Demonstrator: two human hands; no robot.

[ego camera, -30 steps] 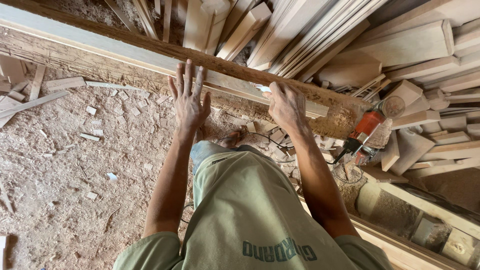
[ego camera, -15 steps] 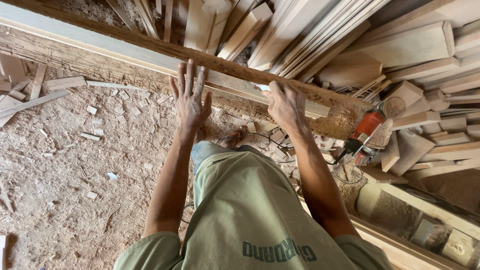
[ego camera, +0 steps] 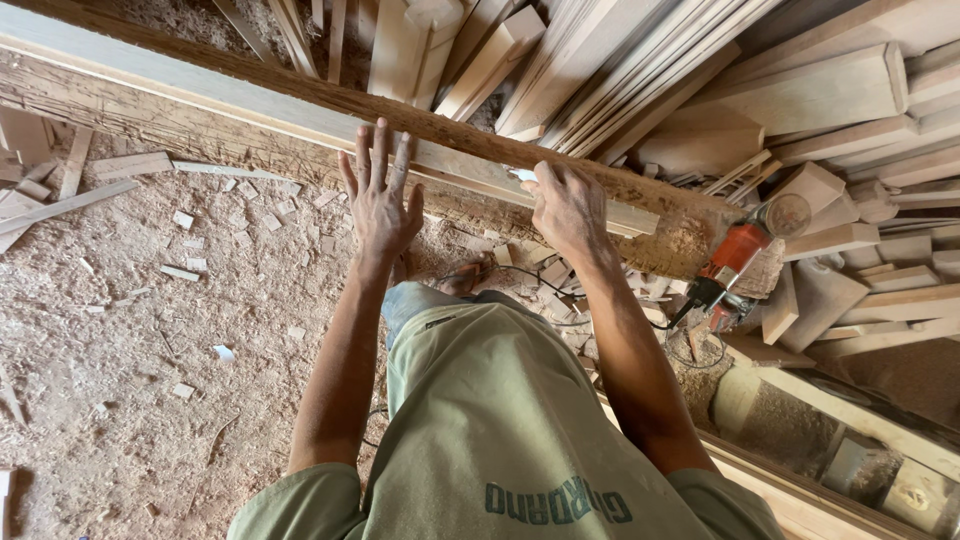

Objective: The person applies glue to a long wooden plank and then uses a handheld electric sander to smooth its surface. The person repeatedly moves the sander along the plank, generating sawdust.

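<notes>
Both hands on a long rough plank

Left hand (ego camera: pixel 380 205) lies flat, fingers spread; right hand (ego camera: pixel 567 208) curls over the plank (ego camera: pixel 300 95) edge, far across the sawdust floor (ego camera: pixel 150 330); it looks heavy, stiff, splintery, best gripped mid-length

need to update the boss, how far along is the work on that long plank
Looks done: cutting has happened, since offcuts and sawdust litter the floor and the orange power tool lies set down. In hand: the left hand lies flat, fingers spread, on the long plank; the right hand grips its edge. Left: the plank's top is rough, and many boards wait stacked.
</notes>
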